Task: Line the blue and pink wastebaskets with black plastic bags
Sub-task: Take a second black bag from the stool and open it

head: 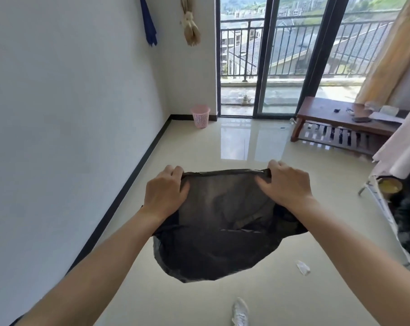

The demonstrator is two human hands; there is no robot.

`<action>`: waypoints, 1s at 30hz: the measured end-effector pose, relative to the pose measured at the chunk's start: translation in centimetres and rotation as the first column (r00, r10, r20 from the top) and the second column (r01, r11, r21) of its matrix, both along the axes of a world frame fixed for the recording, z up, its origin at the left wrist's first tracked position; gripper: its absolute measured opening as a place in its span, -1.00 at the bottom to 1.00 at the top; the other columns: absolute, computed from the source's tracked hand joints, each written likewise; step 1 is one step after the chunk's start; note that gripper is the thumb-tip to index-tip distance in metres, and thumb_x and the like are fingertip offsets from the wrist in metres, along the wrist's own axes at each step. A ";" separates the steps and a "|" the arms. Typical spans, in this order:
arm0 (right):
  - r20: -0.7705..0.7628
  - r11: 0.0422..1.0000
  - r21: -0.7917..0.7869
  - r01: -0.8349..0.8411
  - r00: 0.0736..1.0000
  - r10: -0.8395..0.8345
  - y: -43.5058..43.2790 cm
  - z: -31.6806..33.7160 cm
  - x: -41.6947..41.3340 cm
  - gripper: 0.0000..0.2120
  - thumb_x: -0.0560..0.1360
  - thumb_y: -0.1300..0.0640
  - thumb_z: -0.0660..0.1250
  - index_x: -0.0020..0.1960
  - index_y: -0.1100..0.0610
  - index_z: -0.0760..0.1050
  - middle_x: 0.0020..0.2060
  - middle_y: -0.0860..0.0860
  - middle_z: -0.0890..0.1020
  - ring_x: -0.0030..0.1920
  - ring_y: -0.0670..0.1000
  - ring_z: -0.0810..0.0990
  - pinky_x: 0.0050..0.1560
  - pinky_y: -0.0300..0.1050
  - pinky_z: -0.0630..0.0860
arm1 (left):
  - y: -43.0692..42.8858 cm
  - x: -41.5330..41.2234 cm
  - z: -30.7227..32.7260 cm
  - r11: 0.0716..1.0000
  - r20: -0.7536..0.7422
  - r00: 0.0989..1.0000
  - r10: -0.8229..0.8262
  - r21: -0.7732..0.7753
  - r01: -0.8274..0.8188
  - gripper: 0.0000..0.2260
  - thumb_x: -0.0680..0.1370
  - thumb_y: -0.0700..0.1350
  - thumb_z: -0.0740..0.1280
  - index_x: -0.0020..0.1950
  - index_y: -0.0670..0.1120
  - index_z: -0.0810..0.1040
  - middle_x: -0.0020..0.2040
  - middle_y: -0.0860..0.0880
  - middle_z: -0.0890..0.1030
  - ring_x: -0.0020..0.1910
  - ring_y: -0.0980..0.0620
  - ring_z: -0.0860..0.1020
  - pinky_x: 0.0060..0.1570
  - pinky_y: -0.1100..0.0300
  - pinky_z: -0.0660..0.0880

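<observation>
The tiled floor (pixel 199 149) runs away from me toward the upper middle of the frame, where the sliding balcony door (pixel 265 67) stands. In the corner beside that door, left of centre and well above my hands in the picture, sits the pink wastebasket (pixel 200 115), upright, mouth open, with no liner that I can see. No blue basket shows anywhere in this view.

In the lower centre I hold a black plastic bag (pixel 218 231) off the floor. Its stretched mouth runs left to right across the frame and its body sags below. My left hand (pixel 166 191) is clenched on the left end of the rim, my right hand (pixel 284 184) on the right end.

The basket lies ahead and slightly to the left, well apart from the bag, so my left hand is the nearer one. I judge I must carry the bag forward-left before it can go in.
</observation>
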State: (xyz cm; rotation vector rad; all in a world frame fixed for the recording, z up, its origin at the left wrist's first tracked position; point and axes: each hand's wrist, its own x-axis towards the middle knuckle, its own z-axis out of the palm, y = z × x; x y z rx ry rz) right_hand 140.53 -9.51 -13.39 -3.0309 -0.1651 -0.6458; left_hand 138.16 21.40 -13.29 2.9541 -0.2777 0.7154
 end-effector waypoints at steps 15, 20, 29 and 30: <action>-0.014 0.992 0.052 -0.114 0.993 0.115 2.7 1.6 48.8 -0.54 0.49 -0.32 0.18 -0.27 0.07 0.37 -0.42 -0.04 0.50 -0.38 0.09 0.54 -0.36 -0.15 0.28 | 1.7 43.8 0.3 0.992 0.060 0.992 0.115 -0.049 -0.112 -0.82 0.44 -0.02 0.42 -0.06 -0.07 0.51 -0.21 0.02 0.47 -0.39 0.08 0.37 -0.46 0.27 0.27; -0.057 0.992 0.002 -0.127 0.990 0.127 5.5 -0.2 64.7 -0.52 0.50 -0.32 0.17 -0.20 0.10 0.47 -0.33 0.00 0.59 -0.30 0.12 0.60 -0.33 -0.13 0.31 | 4.6 59.9 -2.3 0.988 0.035 0.992 0.124 -0.097 -0.120 -0.82 0.45 0.00 0.41 -0.08 -0.07 0.52 -0.23 0.02 0.46 -0.41 0.06 0.39 -0.48 0.26 0.29; -0.047 1.000 -0.006 -0.031 0.998 0.030 6.2 2.0 90.6 -0.50 0.50 -0.35 0.15 -0.24 0.09 0.44 -0.37 -0.01 0.57 -0.33 0.12 0.59 -0.35 -0.13 0.30 | 5.9 88.9 0.7 0.990 -0.009 0.998 0.056 -0.130 -0.056 -0.80 0.47 0.02 0.37 -0.04 -0.08 0.54 -0.20 -0.02 0.50 -0.38 -0.05 0.49 -0.47 0.10 0.49; -0.046 1.000 0.000 -0.022 0.999 0.022 5.9 1.8 93.1 -0.50 0.50 -0.35 0.16 -0.23 0.09 0.45 -0.36 -0.01 0.58 -0.32 0.13 0.60 -0.35 -0.12 0.32 | 5.7 91.8 0.7 0.991 -0.005 0.999 0.042 -0.127 -0.043 -0.80 0.47 0.03 0.38 -0.04 -0.08 0.53 -0.20 -0.02 0.50 -0.38 -0.04 0.49 -0.48 0.11 0.49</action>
